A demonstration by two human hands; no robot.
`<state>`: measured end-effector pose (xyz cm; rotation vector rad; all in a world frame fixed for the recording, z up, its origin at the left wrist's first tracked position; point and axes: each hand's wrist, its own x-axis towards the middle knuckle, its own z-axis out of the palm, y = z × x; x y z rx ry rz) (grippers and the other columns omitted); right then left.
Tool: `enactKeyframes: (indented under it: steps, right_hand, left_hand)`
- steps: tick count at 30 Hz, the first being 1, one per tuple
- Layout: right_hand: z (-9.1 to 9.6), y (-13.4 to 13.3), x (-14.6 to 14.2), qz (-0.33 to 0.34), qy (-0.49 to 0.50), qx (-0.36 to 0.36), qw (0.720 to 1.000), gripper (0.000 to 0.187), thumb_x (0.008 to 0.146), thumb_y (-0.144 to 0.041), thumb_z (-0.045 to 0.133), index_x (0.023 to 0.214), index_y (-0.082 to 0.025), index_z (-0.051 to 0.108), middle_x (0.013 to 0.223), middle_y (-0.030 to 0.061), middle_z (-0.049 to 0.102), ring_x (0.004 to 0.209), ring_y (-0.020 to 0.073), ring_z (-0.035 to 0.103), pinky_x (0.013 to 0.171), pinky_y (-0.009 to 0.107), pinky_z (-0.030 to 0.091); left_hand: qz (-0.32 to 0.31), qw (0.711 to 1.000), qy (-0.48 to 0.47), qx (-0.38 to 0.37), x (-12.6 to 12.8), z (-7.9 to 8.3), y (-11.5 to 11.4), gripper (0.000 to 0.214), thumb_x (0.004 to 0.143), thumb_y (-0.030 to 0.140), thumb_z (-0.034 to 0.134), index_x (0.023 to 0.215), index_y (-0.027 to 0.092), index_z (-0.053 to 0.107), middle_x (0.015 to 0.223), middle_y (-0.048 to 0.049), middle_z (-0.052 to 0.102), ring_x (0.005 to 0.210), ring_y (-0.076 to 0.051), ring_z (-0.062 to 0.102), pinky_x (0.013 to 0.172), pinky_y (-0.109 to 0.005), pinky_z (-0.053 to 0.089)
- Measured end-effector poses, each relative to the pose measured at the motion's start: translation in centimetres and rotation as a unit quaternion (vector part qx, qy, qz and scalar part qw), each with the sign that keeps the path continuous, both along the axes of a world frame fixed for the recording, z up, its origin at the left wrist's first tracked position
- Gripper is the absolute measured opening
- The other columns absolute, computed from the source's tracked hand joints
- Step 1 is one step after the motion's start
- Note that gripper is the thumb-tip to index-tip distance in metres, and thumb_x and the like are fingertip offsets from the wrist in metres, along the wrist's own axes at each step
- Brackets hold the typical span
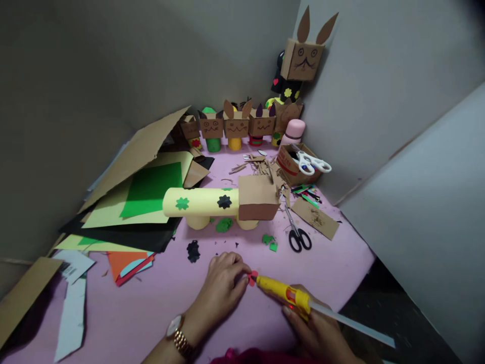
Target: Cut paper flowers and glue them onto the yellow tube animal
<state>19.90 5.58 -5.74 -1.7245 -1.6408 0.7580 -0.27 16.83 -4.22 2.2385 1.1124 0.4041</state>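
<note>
A small red paper flower [253,281] is pinched at its edge by the fingers of my left hand [226,280], low over the pink tabletop. My right hand [316,323] grips a yellow hot glue gun [278,288], its nozzle touching or just above the flower. A long translucent glue stick [356,323] sticks out of the gun's back. Beyond my hands lies a pale yellow paper tube [202,201] with green and black paper flowers on it, raised on short yellow tube legs. A brown cardboard box [258,199] sits at its right end.
Black-handled scissors [298,237] lie right of the tube, near a cardboard piece [316,218]. Coloured sheets [151,189] and cardboard are stacked at left. Several cardboard animal figures [237,126] stand at the back, beside a box [290,167] with white scissors [308,163].
</note>
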Motion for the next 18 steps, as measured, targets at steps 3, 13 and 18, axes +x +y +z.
enactKeyframes:
  steps: [3, 13, 18]
  right_hand:
    - [0.07, 0.04, -0.01, 0.001, -0.009, -0.005, 1.000, 0.026, 0.087, -0.033, 0.043, 0.101, -0.021, 0.060, 0.089, 0.0073, 0.070, 0.078, 0.0202, 0.067, 0.069, 0.025, 0.053]
    - [-0.12, 0.00, 0.25, 0.019, -0.044, -0.011, 0.999, 0.026, 0.087, -0.033, 0.043, 0.103, -0.021, 0.059, 0.093, 0.0082, 0.070, 0.082, 0.0206, 0.067, 0.073, 0.027, 0.054]
    - [0.14, 0.08, 0.23, 0.020, -0.051, -0.012, 0.998, 0.027, 0.087, -0.034, 0.042, 0.103, -0.022, 0.060, 0.091, 0.0073, 0.070, 0.082, 0.0209, 0.068, 0.072, 0.027, 0.054]
  left_hand:
    - [-0.005, 1.000, 0.005, -0.007, 0.02, 0.12, 0.10, 0.018, 0.081, 0.014, 0.054, 0.091, 0.024, 0.064, 0.092, -0.0017, 0.058, 0.092, -0.021, 0.050, 0.081, -0.037, 0.031]
    - [-0.007, 1.000, 0.006, -0.013, -0.09, 0.14, 0.08, 0.020, 0.080, 0.013, 0.053, 0.093, 0.024, 0.063, 0.092, -0.0020, 0.057, 0.093, -0.021, 0.049, 0.080, -0.037, 0.031]
    - [-0.005, 1.000, 0.002, -0.009, -0.07, 0.01, 0.12, 0.020, 0.080, 0.014, 0.053, 0.094, 0.024, 0.063, 0.093, -0.0020, 0.057, 0.093, -0.021, 0.049, 0.081, -0.037, 0.031]
